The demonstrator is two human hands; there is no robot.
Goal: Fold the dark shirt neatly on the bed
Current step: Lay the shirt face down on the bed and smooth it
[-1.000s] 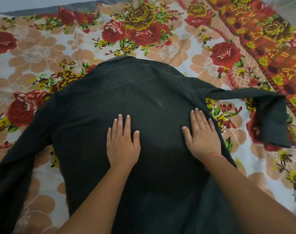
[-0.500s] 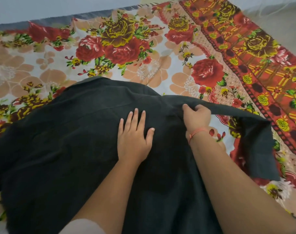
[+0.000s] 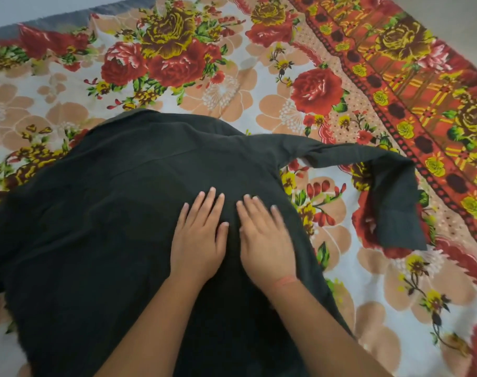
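The dark shirt lies spread back-side up on the bed, collar towards the far edge. Its right sleeve stretches out to the right and bends down at the cuff. My left hand lies flat on the middle of the shirt's back with straight fingers. My right hand presses flat right beside it, a red thread on its wrist. The shirt's left sleeve runs out of view at the left edge.
The bed carries a floral bedsheet with red roses and peach flowers. A red and yellow patterned border runs along its right side. Past that border at the top right is bare grey floor.
My right hand let go of the fabric near the right shoulder and came back flat beside my left hand. The right sleeve now lies straighter on the sheet.
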